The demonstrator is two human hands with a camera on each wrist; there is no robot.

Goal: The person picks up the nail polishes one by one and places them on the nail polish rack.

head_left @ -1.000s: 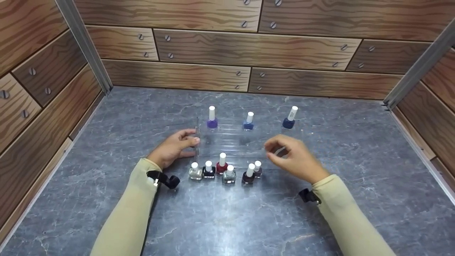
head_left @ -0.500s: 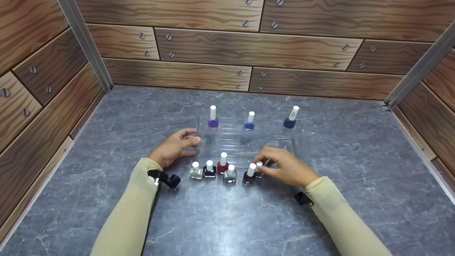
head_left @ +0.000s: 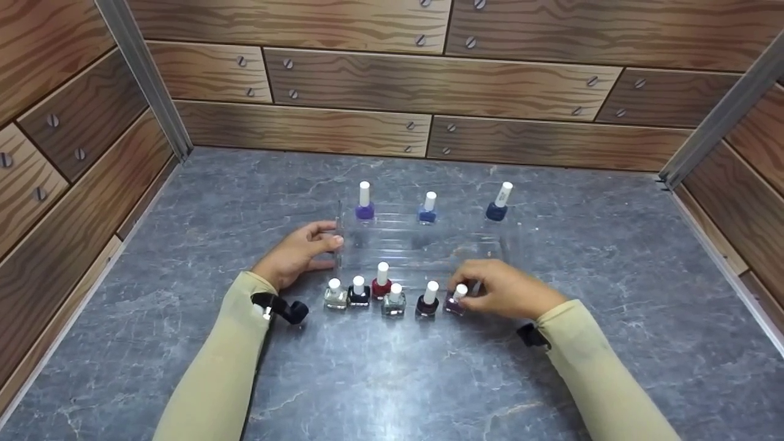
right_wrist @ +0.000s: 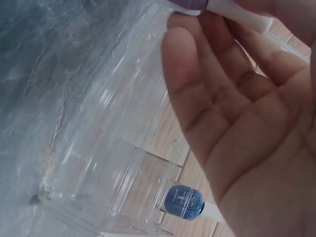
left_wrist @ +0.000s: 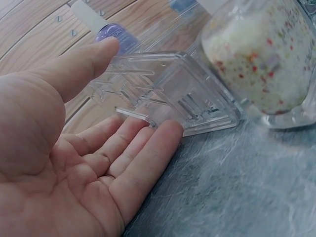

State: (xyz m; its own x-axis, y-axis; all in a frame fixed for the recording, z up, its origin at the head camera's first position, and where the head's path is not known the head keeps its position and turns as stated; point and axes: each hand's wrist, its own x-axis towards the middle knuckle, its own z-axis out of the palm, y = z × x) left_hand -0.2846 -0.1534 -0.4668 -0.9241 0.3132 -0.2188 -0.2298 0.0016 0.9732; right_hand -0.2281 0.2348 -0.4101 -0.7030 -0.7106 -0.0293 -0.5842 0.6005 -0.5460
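My right hand [head_left: 505, 289] pinches a dark purple nail polish bottle [head_left: 454, 304] with a white cap, tilted, at the right end of the front bottles. In the right wrist view only part of this purple bottle [right_wrist: 190, 5] shows at the top edge. My left hand [head_left: 295, 252] rests at the left end of a clear stepped display rack [head_left: 398, 245]. In the left wrist view its fairly straight fingers [left_wrist: 148, 168] touch the side of the rack. Along the back of the rack stand a violet bottle [head_left: 365, 211], a light blue bottle [head_left: 427, 214] and a navy bottle [head_left: 497, 212].
Before the rack stand a glitter bottle [head_left: 335, 298], a black bottle [head_left: 359, 296], a red bottle [head_left: 381, 288], a silvery bottle [head_left: 394, 304] and a dark brown bottle [head_left: 427, 305]. Wood-patterned walls [head_left: 343, 131] enclose the grey marbled table [head_left: 380, 380].
My right hand has come down to the front bottles, taken hold of the dark purple bottle and shifted it right, away from the dark brown one. The left hand has stayed in place.
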